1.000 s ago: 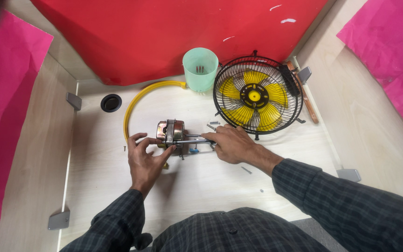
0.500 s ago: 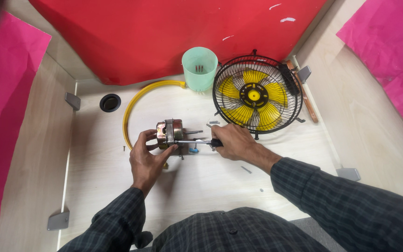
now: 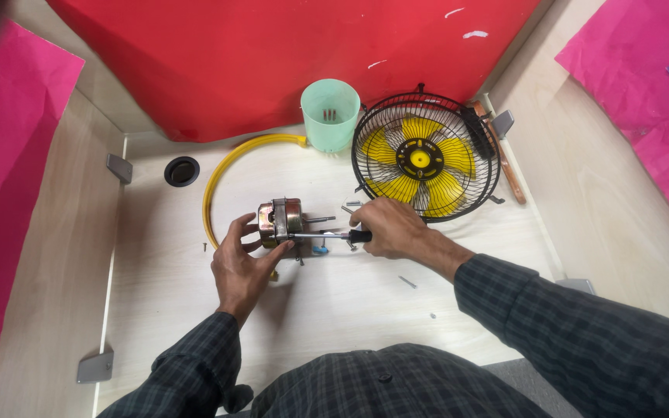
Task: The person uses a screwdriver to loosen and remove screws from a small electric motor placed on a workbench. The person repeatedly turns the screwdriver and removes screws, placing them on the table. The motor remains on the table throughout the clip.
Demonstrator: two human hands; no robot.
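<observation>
the small electric motor (image 3: 280,222) sits at the centre of the frame on the pale worktop (image 3: 334,302). the left hand (image 3: 240,263) has its fingers closed around the motor body — thumb on the near side. the right hand (image 3: 387,228) has its fingers closed on a screwdriver (image 3: 327,237), whose tip meets the motor's right face. loose screws (image 3: 407,282) lie near. a caged yellow fan (image 3: 425,157) and a green cup (image 3: 330,114) stand at upper right — a yellow ring (image 3: 218,182) curves behind the motor.
</observation>
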